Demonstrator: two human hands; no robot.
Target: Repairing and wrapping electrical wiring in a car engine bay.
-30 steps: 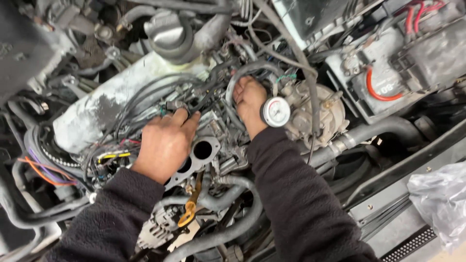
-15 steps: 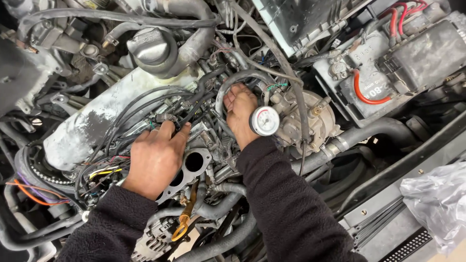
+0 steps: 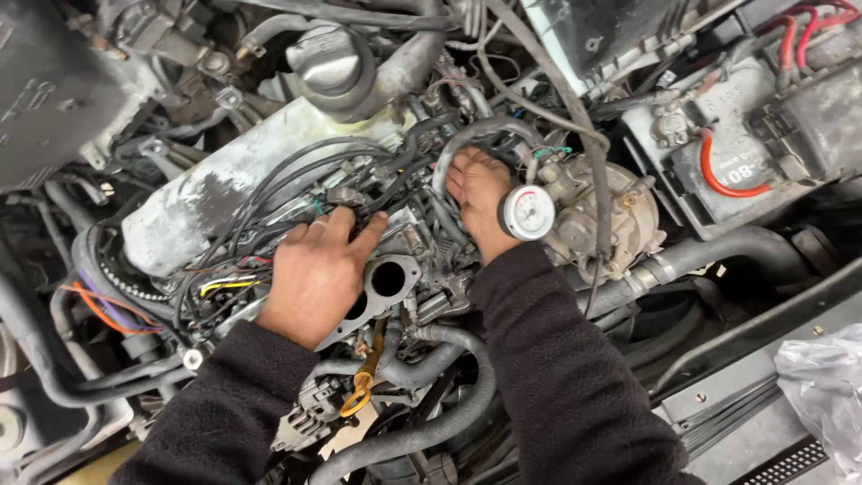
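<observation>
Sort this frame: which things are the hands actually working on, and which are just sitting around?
In hand:
left hand on the throttle body and black cables
right hand among hoses beside the round gauge

Lying about:
battery
plastic bag
yellow dipstick handle

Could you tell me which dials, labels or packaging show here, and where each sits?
Gauge: round, white face, by the right hand.
Battery: upper right, grey box, white marking on its side, red cable.
Plastic bag: lower right, clear, crumpled.
Left hand: on the grey throttle body.
</observation>
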